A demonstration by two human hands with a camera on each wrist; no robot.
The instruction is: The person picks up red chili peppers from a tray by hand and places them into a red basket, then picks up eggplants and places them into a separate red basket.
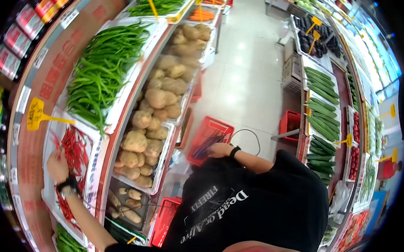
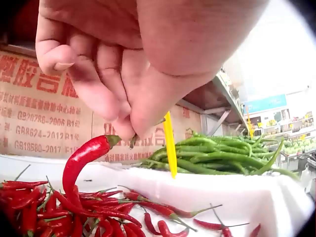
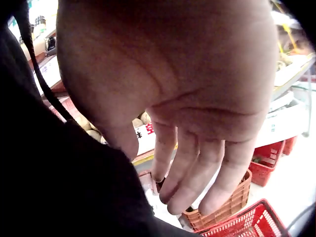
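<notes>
My left hand (image 1: 58, 167) is over the tray of red chillies (image 1: 75, 151). In the left wrist view, the thumb and fingertips of that hand (image 2: 133, 74) pinch the stem end of a curved red chilli (image 2: 81, 160), which hangs above loose chillies (image 2: 59, 217). My right hand (image 1: 219, 150) is at the near right side of a red basket (image 1: 209, 125) with dark purple things inside. Seen from the right wrist, the fingers of this hand (image 3: 197, 98) hang loosely bent downward, with nothing visible in them; the basket's rim (image 3: 264, 202) shows below.
Green peppers (image 1: 107, 67) lie beyond the chillies, and potatoes (image 1: 157, 98) fill trays on the lower shelf. A yellow price tag (image 1: 35, 114) stands by the chilli tray. Another red basket (image 1: 166, 219) is near the body. Across the aisle (image 1: 244, 60) are cucumbers (image 1: 321, 154) and eggplants (image 1: 318, 40).
</notes>
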